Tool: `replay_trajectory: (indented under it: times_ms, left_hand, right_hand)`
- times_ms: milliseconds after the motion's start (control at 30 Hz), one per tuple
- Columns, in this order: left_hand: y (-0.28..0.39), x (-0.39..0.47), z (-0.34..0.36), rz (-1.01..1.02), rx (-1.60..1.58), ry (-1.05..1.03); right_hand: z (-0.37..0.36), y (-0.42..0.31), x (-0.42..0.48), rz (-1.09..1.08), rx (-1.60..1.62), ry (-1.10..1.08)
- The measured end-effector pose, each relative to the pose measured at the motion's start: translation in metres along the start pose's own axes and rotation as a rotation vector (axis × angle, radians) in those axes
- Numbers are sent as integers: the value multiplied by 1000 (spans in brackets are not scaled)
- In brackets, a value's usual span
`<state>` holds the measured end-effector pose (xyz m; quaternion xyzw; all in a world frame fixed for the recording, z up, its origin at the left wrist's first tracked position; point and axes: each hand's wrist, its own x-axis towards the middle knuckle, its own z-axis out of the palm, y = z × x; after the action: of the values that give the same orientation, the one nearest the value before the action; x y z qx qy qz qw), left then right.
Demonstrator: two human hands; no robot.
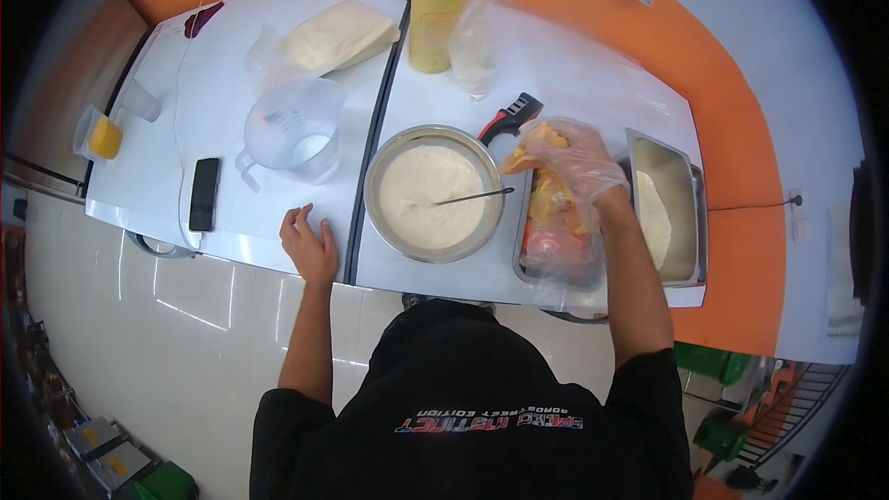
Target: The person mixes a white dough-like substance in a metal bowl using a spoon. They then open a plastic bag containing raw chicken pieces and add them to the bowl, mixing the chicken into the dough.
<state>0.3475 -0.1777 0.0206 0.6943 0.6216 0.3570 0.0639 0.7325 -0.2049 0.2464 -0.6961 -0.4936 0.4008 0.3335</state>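
Note:
My right hand [580, 160], in a clear plastic glove, grips a piece of yellow-orange food [535, 149], perhaps marinated meat, above a metal tray [521, 250]. More yellow pieces and a clear plastic bag [555, 250] lie in that tray. Left of it stands a round metal bowl [374, 222] of cream-coloured batter or flour mix [424, 180], with a thin dark rod [476, 197] resting in it. My bare left hand [309, 243] rests on the table's front edge, fingers apart and holding nothing. A deep metal pan [680, 215] with pale powder [651, 215] stands at the right.
A clear plastic measuring jug [292, 128] stands left of the bowl. Behind are a bag of pale powder [337, 38], a yellow film roll [439, 14] and a red-black knife sharpener [510, 119]. A phone [205, 194] with a cable and plastic cups [139, 101] are at the left.

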Motion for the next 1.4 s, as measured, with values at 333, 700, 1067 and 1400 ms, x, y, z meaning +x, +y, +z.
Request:
replay_trajectory:
  times_ms: [333, 700, 1067, 1400]
  left_hand:
    - [-1, 1, -1, 3, -6, 10]
    - [-1, 1, 0, -4, 2, -8]
    - [1, 2, -2, 9, -20, -9]
    - [-1, 1, 0, 9, -10, -16]
  right_hand:
    - [104, 14, 16, -50, -374, -200]
    - [125, 56, 29, -81, -624, -100]
    - [113, 37, 30, -347, -441, -5]
    - [126, 77, -1, -526, -638, -374]
